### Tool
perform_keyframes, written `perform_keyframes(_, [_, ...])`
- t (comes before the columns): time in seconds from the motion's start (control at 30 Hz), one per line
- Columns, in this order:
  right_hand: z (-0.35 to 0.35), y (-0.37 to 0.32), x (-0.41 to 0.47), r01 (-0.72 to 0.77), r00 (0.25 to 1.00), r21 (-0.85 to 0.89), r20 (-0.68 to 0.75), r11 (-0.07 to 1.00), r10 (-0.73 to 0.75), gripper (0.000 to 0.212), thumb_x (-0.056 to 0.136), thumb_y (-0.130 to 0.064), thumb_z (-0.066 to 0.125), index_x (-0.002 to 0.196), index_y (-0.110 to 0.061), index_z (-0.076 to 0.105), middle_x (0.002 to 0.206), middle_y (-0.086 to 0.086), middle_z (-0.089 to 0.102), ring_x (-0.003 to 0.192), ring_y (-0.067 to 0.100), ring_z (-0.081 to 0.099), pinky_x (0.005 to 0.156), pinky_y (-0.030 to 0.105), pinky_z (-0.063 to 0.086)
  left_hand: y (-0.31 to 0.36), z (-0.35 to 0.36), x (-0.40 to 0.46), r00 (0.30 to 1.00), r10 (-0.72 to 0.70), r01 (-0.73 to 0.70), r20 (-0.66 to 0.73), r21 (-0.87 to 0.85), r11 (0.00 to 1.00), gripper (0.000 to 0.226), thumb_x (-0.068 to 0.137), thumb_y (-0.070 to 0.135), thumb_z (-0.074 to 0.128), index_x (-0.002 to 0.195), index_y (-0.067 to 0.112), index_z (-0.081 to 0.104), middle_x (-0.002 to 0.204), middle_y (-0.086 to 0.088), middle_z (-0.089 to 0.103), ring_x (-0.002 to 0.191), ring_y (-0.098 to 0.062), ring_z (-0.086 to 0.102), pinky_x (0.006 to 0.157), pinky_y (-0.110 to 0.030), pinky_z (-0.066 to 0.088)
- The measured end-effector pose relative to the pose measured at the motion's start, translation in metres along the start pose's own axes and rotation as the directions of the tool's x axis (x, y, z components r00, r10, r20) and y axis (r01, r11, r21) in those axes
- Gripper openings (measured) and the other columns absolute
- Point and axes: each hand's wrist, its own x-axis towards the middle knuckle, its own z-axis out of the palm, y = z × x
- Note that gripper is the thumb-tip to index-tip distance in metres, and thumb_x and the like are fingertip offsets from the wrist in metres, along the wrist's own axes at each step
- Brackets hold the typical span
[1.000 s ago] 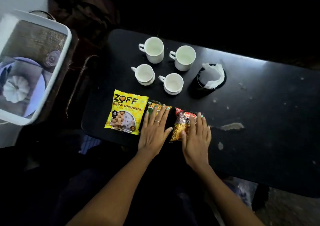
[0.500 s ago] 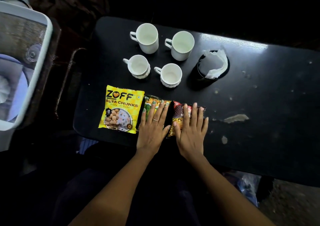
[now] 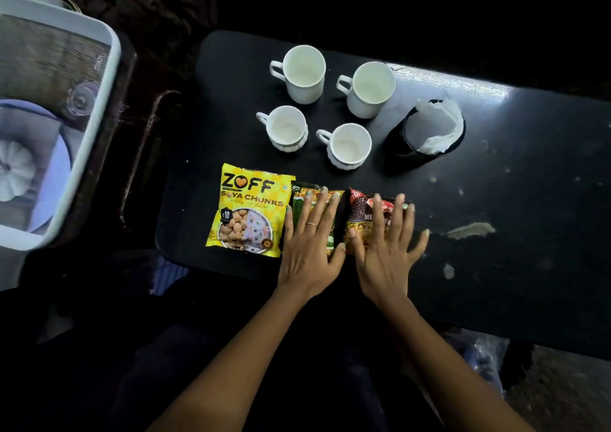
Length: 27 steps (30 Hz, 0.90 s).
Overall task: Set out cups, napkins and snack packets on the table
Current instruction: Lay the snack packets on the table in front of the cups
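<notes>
Two flat hands, left (image 3: 309, 249) and right (image 3: 385, 253), press upright packets (image 3: 363, 220); nothing gripped.

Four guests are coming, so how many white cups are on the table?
4: two taller cups at the back, two shorter ones in front, left of the napkin holder. None seem hidden.

Scene is sitting dim; glare is streaking the table (image 3: 463, 91) far edge; left tray (image 3: 109, 67) is blurring, bending.
</notes>
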Motion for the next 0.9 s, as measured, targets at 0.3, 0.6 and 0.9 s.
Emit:
perform_keyframes(0.3, [0.011,-0.056,-0.016,0.108,0.990,-0.070,-0.086,0.992,-0.114,0.064,0.093,-0.055,0.026,0.150,-0.027,0.014,0.159,0.006,0.009,0.146,0.026,0.002,0.113,0.055,-0.003,-0.064,-0.033,-0.011,0.981,-0.123,0.134,-0.147,0.072,0.988,0.060,0.095,0.042,0.033,0.150,0.027,0.015,0.158,0.007,0.009,0.148,-0.017,0.000,0.117,-0.040,-0.014])
perform_keyframes(0.6, [0.030,-0.079,-0.010,-0.053,0.998,-0.063,0.041,0.997,0.055,0.073,0.086,-0.069,0.014,0.149,-0.035,-0.003,0.160,-0.004,-0.008,0.145,0.020,-0.020,0.108,0.063,-0.013,-0.116,-0.032,-0.003,0.990,-0.143,0.137,0.014,0.227,0.964,0.080,0.083,0.074,0.025,0.150,0.038,0.003,0.159,0.007,-0.008,0.148,-0.025,-0.005,0.112,-0.059,-0.004])
perform_keyframes(0.9, [0.007,-0.097,-0.003,-0.133,0.988,0.121,-0.066,0.984,0.142,0.074,0.085,-0.064,0.029,0.148,-0.030,0.013,0.160,0.000,0.007,0.147,0.022,-0.005,0.113,0.058,-0.002,-0.112,-0.053,0.005,0.985,-0.127,0.135,-0.120,0.060,0.989,0.076,0.084,0.066,0.040,0.148,0.029,0.024,0.159,0.001,0.015,0.147,-0.023,0.010,0.117,-0.053,-0.003])
